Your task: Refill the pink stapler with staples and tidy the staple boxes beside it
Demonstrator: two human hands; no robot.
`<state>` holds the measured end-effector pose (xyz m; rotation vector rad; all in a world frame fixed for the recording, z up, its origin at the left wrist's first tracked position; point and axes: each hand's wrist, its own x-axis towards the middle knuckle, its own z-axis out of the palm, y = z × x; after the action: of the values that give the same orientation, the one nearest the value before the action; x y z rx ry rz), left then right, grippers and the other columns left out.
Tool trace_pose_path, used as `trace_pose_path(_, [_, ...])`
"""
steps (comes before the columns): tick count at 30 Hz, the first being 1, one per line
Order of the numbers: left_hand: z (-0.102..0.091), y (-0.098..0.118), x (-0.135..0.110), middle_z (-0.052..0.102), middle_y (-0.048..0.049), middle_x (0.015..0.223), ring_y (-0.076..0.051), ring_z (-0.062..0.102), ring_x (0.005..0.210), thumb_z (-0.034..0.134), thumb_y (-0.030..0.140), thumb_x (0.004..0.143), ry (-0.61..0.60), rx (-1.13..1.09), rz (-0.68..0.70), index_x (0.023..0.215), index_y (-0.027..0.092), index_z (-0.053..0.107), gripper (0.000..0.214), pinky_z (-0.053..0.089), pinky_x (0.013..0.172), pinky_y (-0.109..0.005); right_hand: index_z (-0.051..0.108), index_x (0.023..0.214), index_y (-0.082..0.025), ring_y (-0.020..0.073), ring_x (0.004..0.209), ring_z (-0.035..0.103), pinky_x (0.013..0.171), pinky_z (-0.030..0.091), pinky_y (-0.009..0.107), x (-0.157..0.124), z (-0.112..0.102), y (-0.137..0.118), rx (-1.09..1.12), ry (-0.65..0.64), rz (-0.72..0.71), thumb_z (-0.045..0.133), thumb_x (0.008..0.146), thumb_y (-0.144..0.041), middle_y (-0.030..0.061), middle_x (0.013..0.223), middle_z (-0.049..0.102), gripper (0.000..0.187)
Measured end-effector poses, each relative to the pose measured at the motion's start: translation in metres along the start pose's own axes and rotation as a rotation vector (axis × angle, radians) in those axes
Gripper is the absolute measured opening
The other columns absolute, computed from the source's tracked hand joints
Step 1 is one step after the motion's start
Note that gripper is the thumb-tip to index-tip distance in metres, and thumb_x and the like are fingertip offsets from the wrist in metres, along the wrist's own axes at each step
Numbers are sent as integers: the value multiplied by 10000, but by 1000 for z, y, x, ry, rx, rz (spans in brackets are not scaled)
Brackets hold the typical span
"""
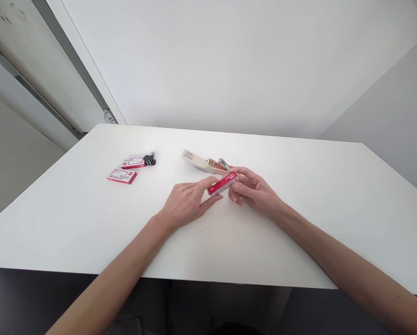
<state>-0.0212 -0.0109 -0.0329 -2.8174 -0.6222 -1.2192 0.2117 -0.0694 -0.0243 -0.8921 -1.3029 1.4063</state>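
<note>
Fingers [205, 182] of left hand [184, 201] and right hand [262, 193] grasp opposite ends of a small red-and-white rectangular box [223, 183] at frame centre; seemingly cardboard, likely light and crushable, best pinched gently at those ends.

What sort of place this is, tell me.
Likely an indoor desk workspace: a smooth white table, an opened cream plastic stapler, and three small red-and-white cardboard boxes.

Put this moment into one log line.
left fingers: holding red staple box | right fingers: at its end | opened stapler: beyond box | two similar boxes: left of stapler
</note>
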Motion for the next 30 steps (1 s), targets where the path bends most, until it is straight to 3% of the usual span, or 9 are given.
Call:
trace_pose_path(7, [-16,-7,-10,690,27,871,-81,591,546,492,328,1071,46,-118,-362,1307,225,448,262,395,528,-207,557,1451,-322,132,734,668,603,539,304,-2,3,1,-172,8,-6,729,970,-392,96,1327,663,515])
trace_pose_path(13, [-56,-21,-28,629,3,858,-130,637,677,458,405,1066,144,-108,-689,1269,230,519,275,435,592,-235,708,1169,-266,165,828,712,636,560,312,-7,4,4,-339,-60,26,729,943,-436,97,1350,668,283])
trace_pose_path(18, [-99,-33,-54,678,-26,862,-145,593,645,415,378,1056,121,81,-902,1252,222,590,306,437,622,-268,722,1147,-277,189,872,718,758,567,354,-10,8,5,-481,-64,34,692,966,-446,60,1122,740,250])
trace_pose_path(24, [-131,-44,-75,707,-60,847,-216,606,656,390,377,1052,-50,373,-1042,1192,225,646,329,418,631,-334,714,1148,-294,239,1111,681,972,557,430,-12,15,5,-631,-63,-109,671,965,-375,45,1221,739,205])
trace_pose_path(30, [-128,-42,-76,667,-152,1216,-275,686,818,419,492,1052,-52,592,-1034,1300,218,591,408,425,615,-366,690,1270,-319,281,1331,615,1128,509,517,-13,16,14,-767,-128,-239,670,979,-344,62,1391,679,293])
